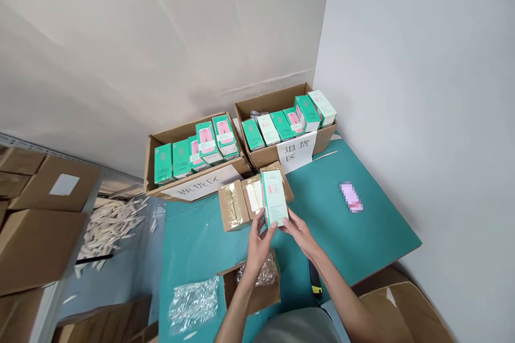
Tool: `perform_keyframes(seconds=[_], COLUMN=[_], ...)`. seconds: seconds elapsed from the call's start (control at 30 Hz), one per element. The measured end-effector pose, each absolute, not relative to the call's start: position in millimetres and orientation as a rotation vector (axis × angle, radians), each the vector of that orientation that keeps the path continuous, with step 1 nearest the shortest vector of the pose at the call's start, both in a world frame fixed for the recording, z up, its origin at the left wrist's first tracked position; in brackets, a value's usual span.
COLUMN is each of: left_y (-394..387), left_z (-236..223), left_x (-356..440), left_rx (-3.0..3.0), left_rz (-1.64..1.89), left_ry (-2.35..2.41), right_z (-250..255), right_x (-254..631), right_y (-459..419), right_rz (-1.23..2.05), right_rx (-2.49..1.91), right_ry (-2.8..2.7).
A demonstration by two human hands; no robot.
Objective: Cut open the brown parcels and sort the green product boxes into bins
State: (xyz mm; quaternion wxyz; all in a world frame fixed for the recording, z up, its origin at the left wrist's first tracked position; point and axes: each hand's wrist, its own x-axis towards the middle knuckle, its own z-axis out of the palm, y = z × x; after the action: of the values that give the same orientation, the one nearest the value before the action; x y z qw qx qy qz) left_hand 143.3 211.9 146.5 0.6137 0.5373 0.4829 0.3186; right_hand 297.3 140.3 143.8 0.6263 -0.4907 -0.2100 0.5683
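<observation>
Both hands hold one green and white product box point(274, 196) with a pink picture, upright above the teal table point(362, 236). My left hand point(259, 240) grips its lower left edge, and my right hand point(298, 231) grips its lower right corner. Just behind the box lies a small brown carton point(238, 203) with its flaps folded open. Below my hands sits another small open carton point(257, 284) with clear plastic wrap inside.
Two large open cartons point(193, 156) point(284, 118) at the table's back hold rows of the same green boxes, each with a paper sign in front. Crumpled plastic film point(193, 303), a yellow-tipped utility knife point(314, 278) and a pink item point(351, 196) lie on the table. Stacked cartons point(36, 225) stand left.
</observation>
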Motion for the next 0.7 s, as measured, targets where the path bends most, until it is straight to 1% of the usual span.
perform_keyframes(seconds=[0.17,0.33,0.43,0.57,0.7], left_y=[277.5,362.4,405.1,440.3,450.2], left_z=[155.6,175.7,176.4,168.5,168.1], left_x=[209.7,317.6,383.3,450.3,481.4], left_rx=[1.393,1.464,1.417,1.404,1.513], left_rz=[0.848,1.021,1.060,0.965,0.882], left_ry=[1.032,0.856,0.931,1.066,1.143], right_z=[159.7,182.0,188.7,175.4,155.1], right_x=[352.4,444.5,501.4,553.9,576.7], right_y=[207.0,297.9,343.5,373.6,379.4], right_rz=[1.026,0.750,0.658,0.530,0.427], right_rx=[-1.222,-1.341,-1.467,-1.683,-1.788], right_ry=[-0.610,-0.753,-0.848,-0.891,-0.831])
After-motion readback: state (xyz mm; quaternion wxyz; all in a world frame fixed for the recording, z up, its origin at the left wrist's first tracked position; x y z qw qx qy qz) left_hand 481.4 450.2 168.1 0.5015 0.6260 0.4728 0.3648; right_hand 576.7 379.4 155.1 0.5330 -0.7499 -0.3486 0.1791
